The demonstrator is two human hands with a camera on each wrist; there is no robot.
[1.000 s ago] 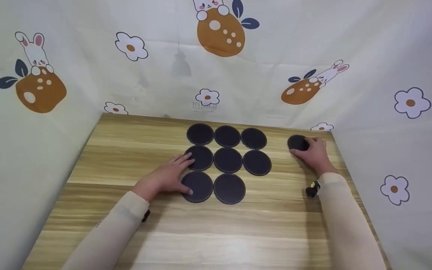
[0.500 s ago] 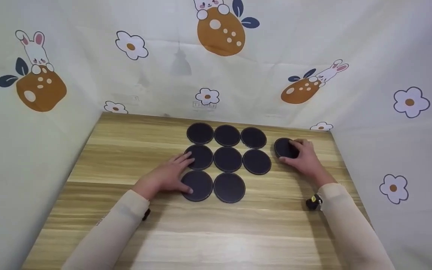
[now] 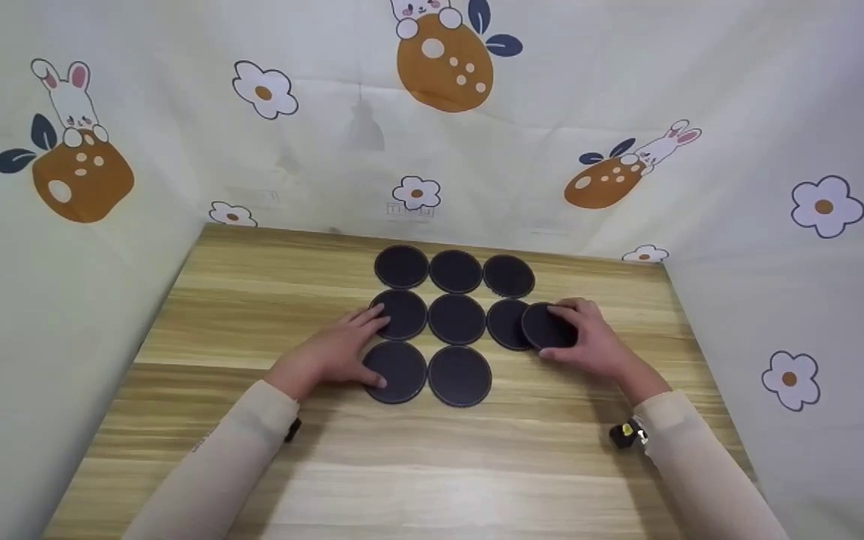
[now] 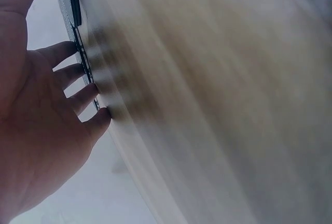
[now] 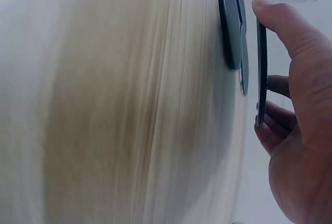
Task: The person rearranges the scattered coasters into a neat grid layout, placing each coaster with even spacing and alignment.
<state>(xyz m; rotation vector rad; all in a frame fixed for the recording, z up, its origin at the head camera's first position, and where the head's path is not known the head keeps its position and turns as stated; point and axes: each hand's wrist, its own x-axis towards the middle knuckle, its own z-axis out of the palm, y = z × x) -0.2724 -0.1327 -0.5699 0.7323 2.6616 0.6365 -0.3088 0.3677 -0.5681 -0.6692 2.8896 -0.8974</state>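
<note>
Between the thumb and fingers of my right hand (image 3: pixel 595 339) is a round black coaster (image 3: pixel 543 327), pinched by its edge. The right wrist view shows this held coaster (image 5: pixel 262 68) edge-on, raised off the wooden table. In the head view it partly covers the right coaster of the middle row (image 3: pixel 505 324). My left hand (image 3: pixel 327 354) rests with spread fingers at the left side of the grid. Its fingertips touch the middle-left coaster (image 3: pixel 400 319) and its thumb lies on the front-left coaster (image 3: pixel 396 375).
Three coasters, among them the back-middle one (image 3: pixel 455 271), form the back row. The front-middle coaster (image 3: pixel 460 376) lies beside the front-left one. Wood-grain table (image 3: pixel 432 480) extends around the grid. Printed cloth walls (image 3: pixel 312 165) stand behind and at both sides.
My right hand has carried its coaster left and toward me, from the far right of the table to the grid's right side. My left hand has stayed in place.
</note>
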